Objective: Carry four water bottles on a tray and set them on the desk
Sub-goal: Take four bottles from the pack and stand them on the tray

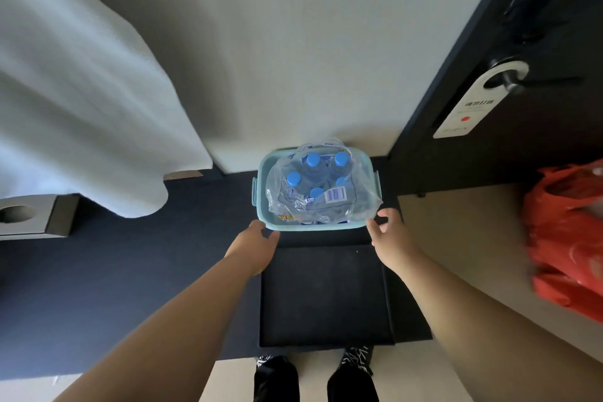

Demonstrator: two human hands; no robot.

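Where the pale wall meets the floor, the water bottles (312, 170) stand upright with blue caps, bundled in torn clear plastic wrap (359, 192) inside a light blue basin (261, 179). The black tray (326, 297) lies flat on the floor directly in front of the basin, nearer the person, and carries nothing.

Left hand (256, 240): fingertips are against the basin's near left corner. Whether they curl under the rim cannot be told from this angle. Right hand (388, 232): at the near right corner, thumb and bent fingers apart, closed on nothing.

Both forearms are bare and extend downward over the tray. Two dark patterned shoes (355, 357) stand at the tray's near edge.

Surroundings: white bedding (81, 108) hangs at the left. A dark door (522, 140) at the right carries a white hanger sign (470, 111) on its handle. An orange-red plastic bag (567, 238) sits on a beige surface at the far right.
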